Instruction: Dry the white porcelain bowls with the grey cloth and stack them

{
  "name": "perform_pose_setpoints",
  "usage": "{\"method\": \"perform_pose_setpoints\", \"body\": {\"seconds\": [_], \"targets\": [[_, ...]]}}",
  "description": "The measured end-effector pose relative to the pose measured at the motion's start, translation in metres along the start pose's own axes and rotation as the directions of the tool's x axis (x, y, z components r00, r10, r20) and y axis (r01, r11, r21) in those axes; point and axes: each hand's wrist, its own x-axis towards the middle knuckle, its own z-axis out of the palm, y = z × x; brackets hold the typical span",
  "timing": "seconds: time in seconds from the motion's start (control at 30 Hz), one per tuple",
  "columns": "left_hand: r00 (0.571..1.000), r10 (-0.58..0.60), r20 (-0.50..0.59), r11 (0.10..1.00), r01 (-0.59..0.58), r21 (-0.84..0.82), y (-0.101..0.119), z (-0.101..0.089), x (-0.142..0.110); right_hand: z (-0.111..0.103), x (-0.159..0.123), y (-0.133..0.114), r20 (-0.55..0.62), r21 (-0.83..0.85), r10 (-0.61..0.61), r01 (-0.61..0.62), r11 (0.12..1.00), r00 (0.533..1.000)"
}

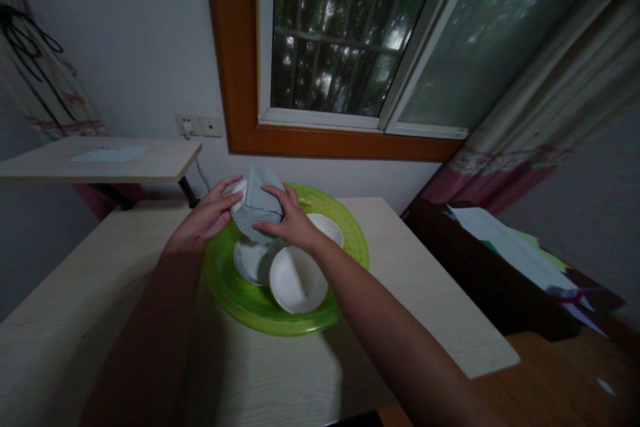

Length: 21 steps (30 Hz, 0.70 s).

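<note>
My left hand [213, 213] is closed on the edge of a white dish [240, 196], most of which is hidden behind a cloth. That grey-green textured cloth [259, 203] is in my right hand [290, 217], whose thumb and fingers press it against the dish. Both hands are above a bright green basin [270, 324] on the table. Inside the basin sit a white bowl [299, 283] at the front, a second white dish [253, 260] to its left, and another white bowl [327, 228] at the back right, partly covered by my right hand and forearm.
The basin stands on a pale wooden table [270, 380]. A raised shelf [165, 163] with a paper [110, 154] on it is at the left, near a wall socket [187, 125]. A window [345, 33] is behind. Papers [520, 253] lie on dark furniture [480, 273] at right.
</note>
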Motion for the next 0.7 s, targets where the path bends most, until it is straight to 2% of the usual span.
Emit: {"method": "perform_pose_setpoints", "body": {"seconds": [0.27,0.4,0.57,0.63,0.7], "targets": [[0.998,0.034,0.058,0.980,-0.022,-0.198,-0.003,-0.016,0.006,0.001,0.001,0.004,-0.001,-0.033,-0.038,0.038,0.999,0.999],[0.999,0.030,0.013,0.979,-0.027,-0.203,-0.004,-0.016,0.009,-0.003,0.002,0.006,-0.013,-0.171,-0.119,0.115,0.979,0.993],[0.999,0.042,0.019,0.981,-0.038,-0.190,-0.008,-0.016,0.012,-0.010,0.002,-0.003,0.025,-0.375,-0.259,0.250,0.893,0.965],[0.999,0.035,0.030,0.984,-0.029,-0.175,-0.009,-0.016,0.013,-0.010,0.001,-0.008,0.035,-0.432,-0.273,0.261,0.863,0.961],[0.999,0.024,0.032,0.988,-0.018,-0.156,-0.008,-0.015,0.012,-0.010,0.002,-0.010,0.007,-0.485,-0.248,0.220,0.846,0.969]]}}
